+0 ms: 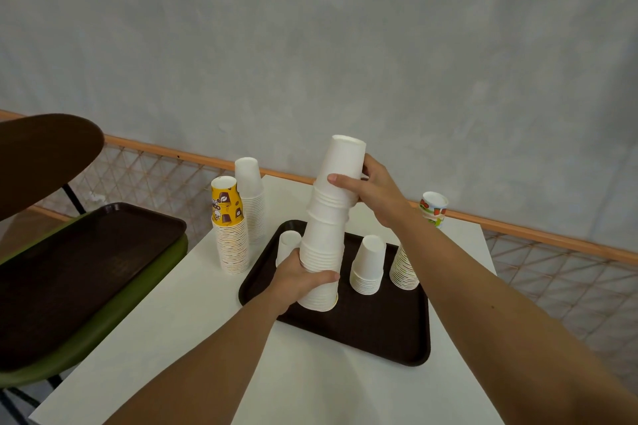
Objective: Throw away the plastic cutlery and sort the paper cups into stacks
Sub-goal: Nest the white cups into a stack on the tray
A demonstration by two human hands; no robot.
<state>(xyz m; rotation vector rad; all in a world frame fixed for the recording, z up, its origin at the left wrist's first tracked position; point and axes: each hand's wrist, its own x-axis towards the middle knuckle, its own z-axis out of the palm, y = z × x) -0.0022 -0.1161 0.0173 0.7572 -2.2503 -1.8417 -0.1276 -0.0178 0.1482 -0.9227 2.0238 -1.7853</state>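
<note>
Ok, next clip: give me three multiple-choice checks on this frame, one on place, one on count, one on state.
1. Where does the yellow printed paper cup stack stand?
A) on the dark brown plastic tray
B) on the white table, left of that tray
C) on the green chair

2. How many hands grip the tall white paper cup stack?
A) none
B) one
C) two

3. How do its cups sit?
A) mouths up
B) mouths down
C) on their sides

Answers:
1. B: it stands on the table beside the tray.
2. C: the left hand grips low and the right hand grips high.
3. B: the closed bases face up.
</note>
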